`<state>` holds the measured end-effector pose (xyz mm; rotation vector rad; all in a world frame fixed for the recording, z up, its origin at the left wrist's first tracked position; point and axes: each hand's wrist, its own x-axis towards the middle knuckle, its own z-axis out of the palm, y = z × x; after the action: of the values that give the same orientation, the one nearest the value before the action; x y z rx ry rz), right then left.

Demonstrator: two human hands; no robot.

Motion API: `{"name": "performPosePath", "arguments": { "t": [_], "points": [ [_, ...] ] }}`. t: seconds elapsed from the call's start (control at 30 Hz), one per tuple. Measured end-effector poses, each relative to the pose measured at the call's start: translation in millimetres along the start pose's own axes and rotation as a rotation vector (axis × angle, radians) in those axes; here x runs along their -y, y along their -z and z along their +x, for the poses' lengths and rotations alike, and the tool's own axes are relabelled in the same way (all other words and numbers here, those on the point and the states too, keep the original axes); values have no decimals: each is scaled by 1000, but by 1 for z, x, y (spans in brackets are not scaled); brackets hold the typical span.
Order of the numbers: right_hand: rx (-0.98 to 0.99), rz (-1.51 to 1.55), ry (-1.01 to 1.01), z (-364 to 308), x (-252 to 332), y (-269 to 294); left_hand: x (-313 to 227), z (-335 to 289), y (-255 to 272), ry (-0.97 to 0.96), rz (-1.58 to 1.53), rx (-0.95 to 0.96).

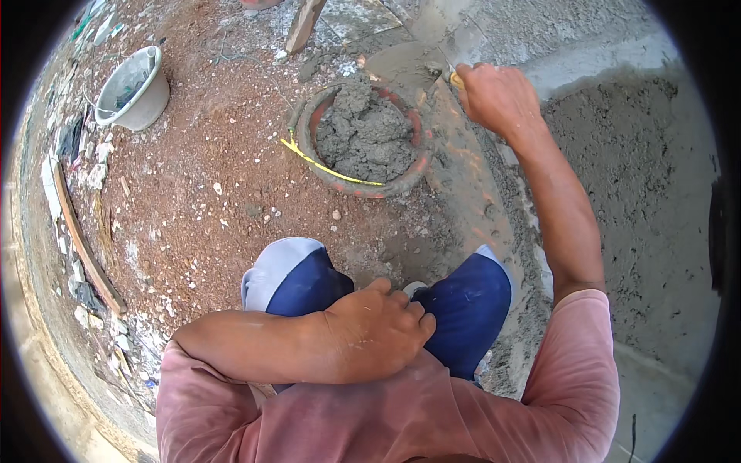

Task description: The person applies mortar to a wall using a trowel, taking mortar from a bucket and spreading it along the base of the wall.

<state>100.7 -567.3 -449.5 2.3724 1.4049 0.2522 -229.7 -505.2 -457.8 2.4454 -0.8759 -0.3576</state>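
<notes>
At the upper right, my right hand [502, 96] grips the yellowish handle [457, 79] of a trowel. The trowel's blade [401, 63] looks coated in grey mortar and sits just beyond a round rubber-like basin [421, 166]. A heap of wet grey mortar [363, 131] fills this basin, and a yellow strip [332, 171] runs along its near left rim. My left hand [382, 328] lies across my lap between the knees, fingers curled in and fingertips hidden. Nothing shows in it.
A whitish bucket [147, 104] stands tilted on the reddish gravelly ground at far left. A curved wooden strip [81, 231] lies among rubble. Beyond the basin is a wooden piece [305, 25]. Rough wet mortar [625, 185] covers the surface on my right, beside a pale ledge [610, 65].
</notes>
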Motion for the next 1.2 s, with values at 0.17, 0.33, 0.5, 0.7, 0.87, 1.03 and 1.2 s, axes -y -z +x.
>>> {"name": "performPosePath", "arguments": {
  "t": [0.17, 0.33, 0.5, 0.7, 0.87, 1.03, 1.2],
  "points": [
    [217, -76, 396, 9, 91, -77, 12, -12, -1, -48, -116, -139],
    [298, -197, 287, 39, 44, 24, 8, -36, 5, -69, -61, -198],
    [263, -125, 387, 63, 83, -71, 5, -32, 1, -167, -92, -227],
    [381, -44, 397, 12, 80, -30, 12, -44, 2, -133, -126, -259],
    [145, -165, 294, 43, 19, -6, 8, -42, 6, -117, -65, -239],
    [245, -112, 368, 57, 77, -111, 4, -35, 2, -159, -112, -248],
    [0, -74, 512, -7, 76, -62, 8, -49, 3, -108, -91, -243]
  ]
}}
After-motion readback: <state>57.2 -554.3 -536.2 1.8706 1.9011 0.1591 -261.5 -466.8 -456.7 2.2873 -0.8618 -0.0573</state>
